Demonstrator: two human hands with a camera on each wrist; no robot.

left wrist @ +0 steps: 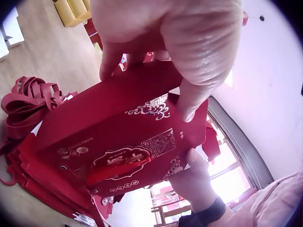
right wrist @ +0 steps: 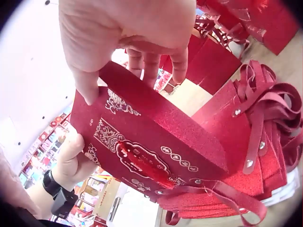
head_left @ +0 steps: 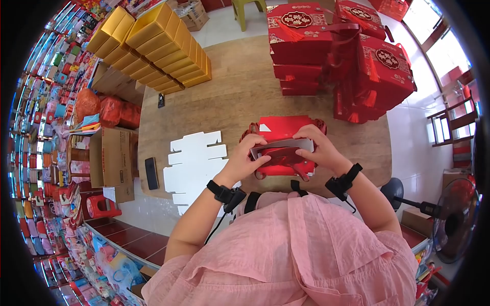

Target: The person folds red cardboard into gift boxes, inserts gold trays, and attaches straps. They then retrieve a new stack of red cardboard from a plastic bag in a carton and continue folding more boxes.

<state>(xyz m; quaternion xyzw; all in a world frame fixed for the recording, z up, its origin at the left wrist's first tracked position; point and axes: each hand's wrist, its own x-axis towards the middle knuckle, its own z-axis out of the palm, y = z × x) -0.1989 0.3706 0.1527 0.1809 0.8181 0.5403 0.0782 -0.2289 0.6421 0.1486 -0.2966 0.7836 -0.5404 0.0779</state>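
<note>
Both hands hold a partly folded red gift box [head_left: 282, 144], one at each end, over a pile of flat red box sheets [head_left: 286, 122]. My left hand [head_left: 244, 159] pinches the left end, thumb on the near panel and fingers behind it. On the other end my right hand [head_left: 326, 151] has the same kind of pinch. In the left wrist view the box's printed panel [left wrist: 118, 163] shows silver patterns and a framed emblem. Dark red straps [right wrist: 265, 104] with metal studs lie bunched at the pile's side in the right wrist view.
White die-cut card sheets [head_left: 196, 166] lie left of the pile, and a black phone [head_left: 151, 173] near the table's left edge. Gold boxes [head_left: 168, 46] are stacked at the back left. Finished red gift boxes [head_left: 377, 71] stand at the back right. A fan [head_left: 453, 222] is at right.
</note>
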